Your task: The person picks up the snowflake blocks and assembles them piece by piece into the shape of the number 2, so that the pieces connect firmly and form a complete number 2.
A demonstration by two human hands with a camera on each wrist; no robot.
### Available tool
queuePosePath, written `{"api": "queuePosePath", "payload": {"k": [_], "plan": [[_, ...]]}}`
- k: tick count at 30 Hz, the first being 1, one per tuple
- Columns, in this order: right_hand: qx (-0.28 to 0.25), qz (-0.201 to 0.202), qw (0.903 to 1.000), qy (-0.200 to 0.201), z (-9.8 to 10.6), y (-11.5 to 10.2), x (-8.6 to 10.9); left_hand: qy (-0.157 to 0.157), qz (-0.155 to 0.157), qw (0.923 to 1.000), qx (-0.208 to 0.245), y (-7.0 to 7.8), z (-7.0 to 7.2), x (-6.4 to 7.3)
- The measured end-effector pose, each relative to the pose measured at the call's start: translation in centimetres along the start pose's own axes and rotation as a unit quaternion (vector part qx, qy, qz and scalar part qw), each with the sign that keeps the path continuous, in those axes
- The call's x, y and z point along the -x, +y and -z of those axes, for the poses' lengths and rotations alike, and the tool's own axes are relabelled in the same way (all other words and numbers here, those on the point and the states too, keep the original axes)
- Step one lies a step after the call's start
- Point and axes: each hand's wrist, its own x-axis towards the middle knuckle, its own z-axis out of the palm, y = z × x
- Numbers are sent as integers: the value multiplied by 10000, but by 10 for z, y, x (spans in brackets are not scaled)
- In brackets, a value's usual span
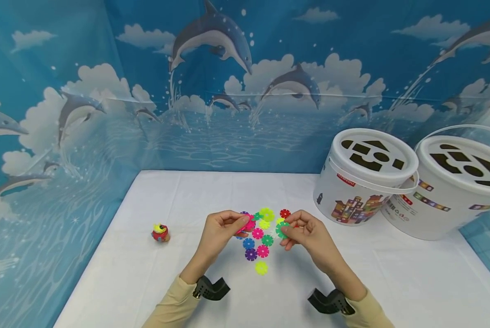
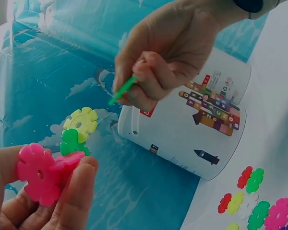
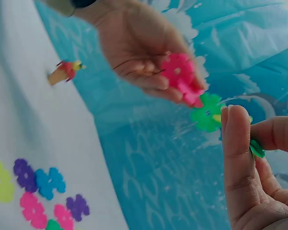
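Small gap between left hand [image 1: 222, 230] and right hand [image 1: 306, 232]

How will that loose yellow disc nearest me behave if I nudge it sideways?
The yellow disc lies flat on the white table, so it will probably slide rather than roll. It looks thin, stiff plastic, likely very light. Its notched rim may snag the purple disc nearby.

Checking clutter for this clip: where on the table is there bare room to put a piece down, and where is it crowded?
Bare cloth lies between the small toy and the left hand, along the table's far edge by the backdrop, and in front of the two buckets. It is crowded between both hands, where loose snowflake discs cluster near the right hand.
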Motion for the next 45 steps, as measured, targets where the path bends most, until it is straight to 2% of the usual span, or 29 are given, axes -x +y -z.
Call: {"api": "queuePosePath", "payload": {"k": [5,13,21,35,42,45], "plan": [[-352,205,9992,-15,-1,-10,0,-7,40,10000,-30,0,1,0],[-772,73,9970,50,-3,-13,1,-191,-13,9997,-161,-1,1,2],[-606,23,9981,146,-3,-5,-2,-298,-197,9969,-695,-1,-1,3],[-374,-99,9988,312,-4,-4,-1,-458,-510,9894,-1279,2,-5,3],[-301,-150,9991,257,-7,-4,-1,-360,-833,9849,-1472,-29,-2,-6],[-289,-172,9992,214,-9,-4,-1,-353,-1035,9820,-1539,-36,-3,-7]]}}
